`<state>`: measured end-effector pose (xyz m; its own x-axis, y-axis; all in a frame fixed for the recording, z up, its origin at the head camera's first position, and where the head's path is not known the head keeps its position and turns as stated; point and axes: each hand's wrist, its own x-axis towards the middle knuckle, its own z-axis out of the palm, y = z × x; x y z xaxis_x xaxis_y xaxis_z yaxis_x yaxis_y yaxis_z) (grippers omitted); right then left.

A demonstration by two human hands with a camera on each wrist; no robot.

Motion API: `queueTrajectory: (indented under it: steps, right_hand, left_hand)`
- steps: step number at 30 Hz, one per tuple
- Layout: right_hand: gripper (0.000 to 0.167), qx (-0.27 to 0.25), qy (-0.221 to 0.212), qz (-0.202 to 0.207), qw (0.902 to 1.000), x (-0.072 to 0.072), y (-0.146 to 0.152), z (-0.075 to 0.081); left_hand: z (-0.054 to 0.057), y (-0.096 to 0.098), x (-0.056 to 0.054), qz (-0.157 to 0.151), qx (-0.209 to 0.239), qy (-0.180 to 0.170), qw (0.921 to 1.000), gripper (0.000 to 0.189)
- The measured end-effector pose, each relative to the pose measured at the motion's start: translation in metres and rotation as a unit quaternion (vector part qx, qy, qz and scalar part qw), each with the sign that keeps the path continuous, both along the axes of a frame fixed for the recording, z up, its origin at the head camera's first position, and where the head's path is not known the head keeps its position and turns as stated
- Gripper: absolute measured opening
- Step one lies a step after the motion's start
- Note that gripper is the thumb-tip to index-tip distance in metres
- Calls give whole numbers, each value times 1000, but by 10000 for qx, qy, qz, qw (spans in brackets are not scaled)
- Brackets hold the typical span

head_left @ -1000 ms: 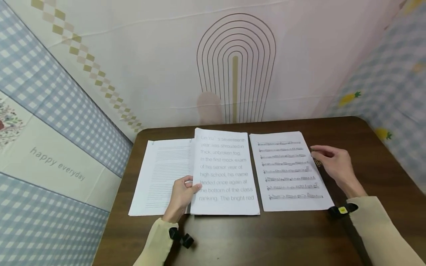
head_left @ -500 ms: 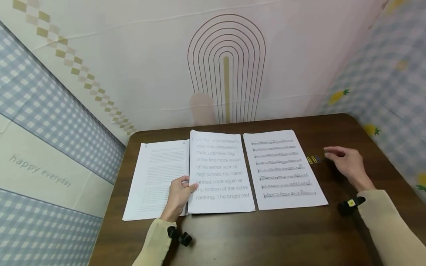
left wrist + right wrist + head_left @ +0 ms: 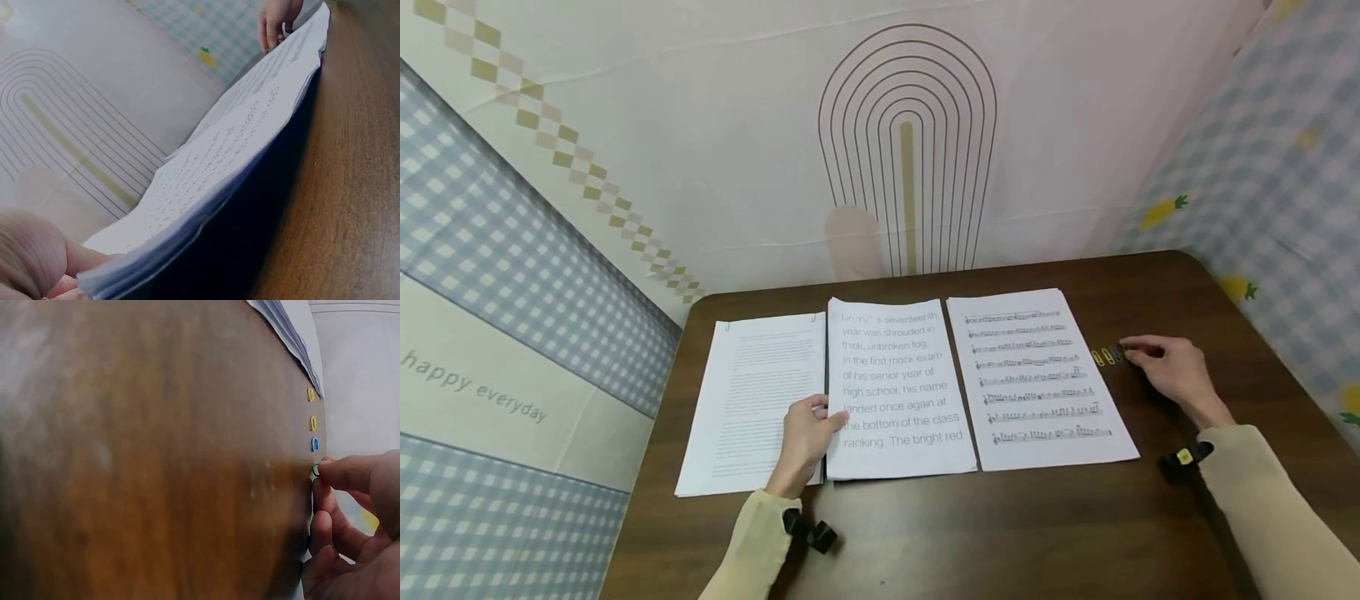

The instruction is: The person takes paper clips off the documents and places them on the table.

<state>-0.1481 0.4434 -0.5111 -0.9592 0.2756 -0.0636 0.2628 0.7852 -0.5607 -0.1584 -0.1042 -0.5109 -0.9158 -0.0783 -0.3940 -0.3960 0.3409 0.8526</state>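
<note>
In the head view my left hand grips the left edge of the middle stack of printed sheets, thumb on top. The left wrist view shows that edge raised, with dark shadow beneath. My right hand is beyond the sheet music, low over the tabletop. Its thumb and index finger pinch a small green paper clip in the right wrist view. That clip is at the end of a row with a blue paper clip and two yellow ones, the nearer a yellow paper clip.
A stack of finely printed sheets lies at the left, with clips on its top edge. All the papers rest on a dark wooden table. A pale patterned cloth hangs behind the table.
My right hand first moved right, away from the sheet music, uncovering the clips, then came slightly back left and down to the row's end. My left hand stays on the middle stack.
</note>
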Motion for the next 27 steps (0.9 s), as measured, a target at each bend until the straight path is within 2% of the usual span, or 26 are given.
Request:
queueTrajectory:
  steps: [11, 16, 17, 22, 23, 24, 25, 27]
  right_hand:
    - [35, 118, 28, -168, 9998, -3, -6, 0]
    - [37, 151, 166, -233, 9995, -4, -5, -1]
    - [39, 159, 196, -266, 9993, -4, -5, -1]
    - [46, -92, 237, -571, 9980, 1, -10, 0]
    - [47, -163, 236, -626, 9976, 3, -12, 1]
    - [48, -233, 263, -676, 9971, 5, -16, 3]
    - [50, -295, 293, -716, 9966, 6, -20, 5]
    - [50, -415, 393, -777, 9953, 9, -30, 10]
  left_hand:
    - [4, 6, -1, -58, -957, 336, 9948, 36]
    - [8, 8, 0, -266, -1422, 783, 9864, 38]
    - [6, 8, -1, -336, -1531, 958, 9830, 39]
    - [7, 6, -1, -566, -1865, 1458, 9699, 33]
    - [2, 4, -3, -641, -1956, 1618, 9651, 30]
    - [3, 3, -2, -693, -2039, 1696, 9617, 26]
    - [-3, 2, -4, -747, -2164, 1849, 9557, 21]
    - [-8, 0, -6, -887, -2439, 2118, 9422, 17]
